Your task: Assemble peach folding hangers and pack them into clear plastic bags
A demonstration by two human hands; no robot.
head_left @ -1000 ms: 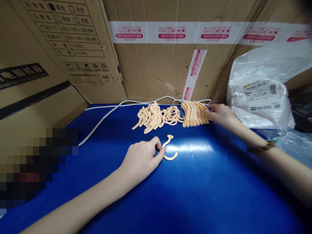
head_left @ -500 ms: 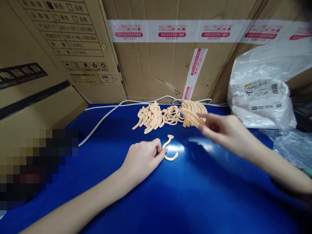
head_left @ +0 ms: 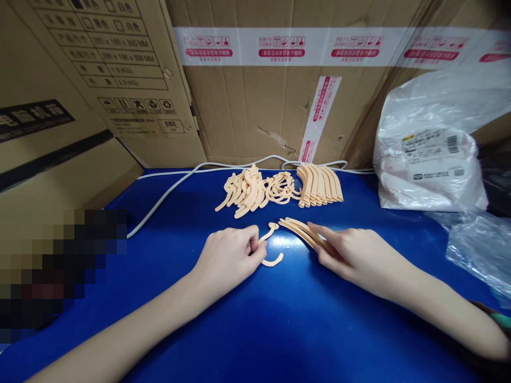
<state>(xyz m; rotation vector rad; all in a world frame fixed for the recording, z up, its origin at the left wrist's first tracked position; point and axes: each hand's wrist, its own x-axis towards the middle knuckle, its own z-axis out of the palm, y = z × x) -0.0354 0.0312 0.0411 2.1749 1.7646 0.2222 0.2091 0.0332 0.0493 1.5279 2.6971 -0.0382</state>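
My left hand [head_left: 233,251] is closed, its thumb and fingers pinching a beige hanger hook [head_left: 273,227] close to the blue table surface. The hook's flat end and its curved tip show beyond the fingers; the middle is hidden. Just to the right, my right hand [head_left: 357,254] grips curved beige hanger arms [head_left: 297,229]. Two slim strips show side by side, their free ends pointing toward the hook but apart from it. Behind both hands lie a pile of flat curved pieces [head_left: 249,191], a tangle of hooks [head_left: 281,187] and a neat row of curved hanger arms [head_left: 319,186].
A white cable [head_left: 167,199] runs along the back of the blue table [head_left: 255,330]. Cardboard boxes [head_left: 247,111] stand behind and at the left. A white plastic-wrapped package [head_left: 429,175] sits at the right, with loose clear film [head_left: 475,244] in front of it.
My right hand has come from the row at the back toward me with the hanger arms in it, nearer the hook. My left hand has shifted slightly left, still holding the hook.
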